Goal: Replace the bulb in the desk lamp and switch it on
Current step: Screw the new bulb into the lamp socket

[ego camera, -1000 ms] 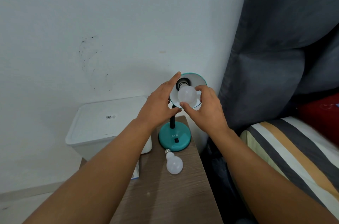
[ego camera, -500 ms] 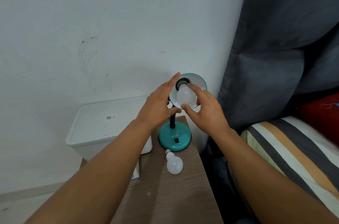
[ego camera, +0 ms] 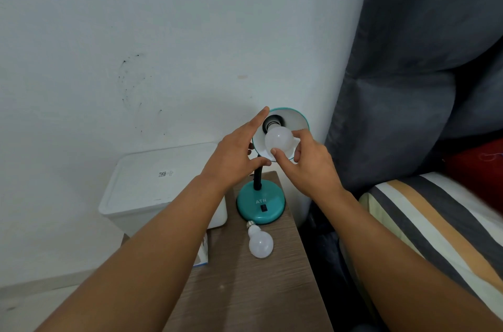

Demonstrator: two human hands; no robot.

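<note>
The right hand (ego camera: 307, 165) pinched the bulb (ego camera: 279, 140) between thumb below and curled fingers on its right side; the bulb sat at the mouth of the shade (ego camera: 295, 119), its neck pointing up-left into the dark socket (ego camera: 273, 123); how far it was seated could not be told. Just left of that hand, the left hand (ego camera: 234, 157) gripped the shade's left rim, forefinger stretched up along the edge, thumb underneath, the other fingers curled behind it. Below both hands the black neck (ego camera: 258, 178) ran down to the teal base (ego camera: 260, 202), marked ATN, with a black switch (ego camera: 263, 208) on its near side. Nearer still, a spare bulb (ego camera: 260, 242) lay on its side on the wooden table (ego camera: 245, 291), its screw cap just beside the base. Left of the left wrist stood a white lidded box (ego camera: 152, 184); right of the right arm lay striped bedding (ego camera: 435, 228) under dark grey cloth (ego camera: 408, 59).
</note>
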